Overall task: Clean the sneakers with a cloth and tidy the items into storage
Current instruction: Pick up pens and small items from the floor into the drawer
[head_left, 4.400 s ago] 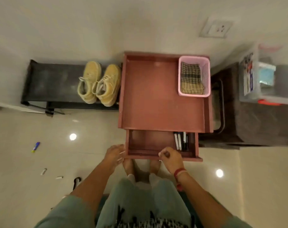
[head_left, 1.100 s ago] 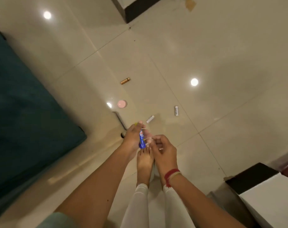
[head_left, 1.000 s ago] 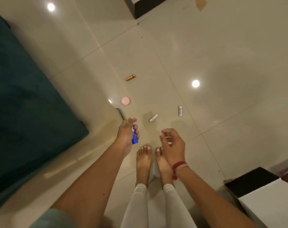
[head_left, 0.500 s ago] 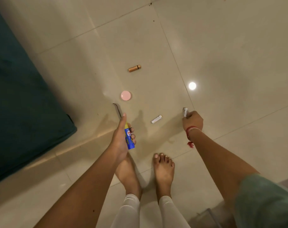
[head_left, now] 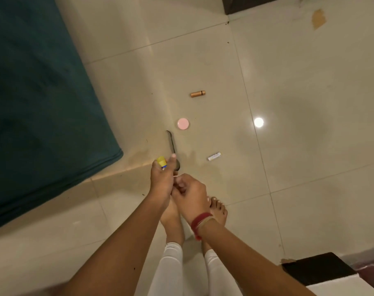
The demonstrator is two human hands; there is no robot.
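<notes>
Brings the right hand (head_left: 189,192) back from the floor (head_left: 288,99) against the left hand (head_left: 162,181), pinching a small white stick (head_left: 175,176), grips the blue yellow-capped tube (head_left: 161,161) in the left, leaves a loose white stick (head_left: 214,156), closed pink tin (head_left: 183,123) and copper tube (head_left: 198,94) on the floor.

On my feed this reads as a home, probably a bedroom. There are glossy cream floor tiles (head_left: 310,103), a teal bedcover (head_left: 32,103) filling 8 to 11 o'clock, and bare feet (head_left: 218,210) at 6. Small personal bits lie on the floor near centre: a pink round tin (head_left: 183,124), a copper tube (head_left: 198,94) toward 12, and a white tube (head_left: 214,156).
</notes>
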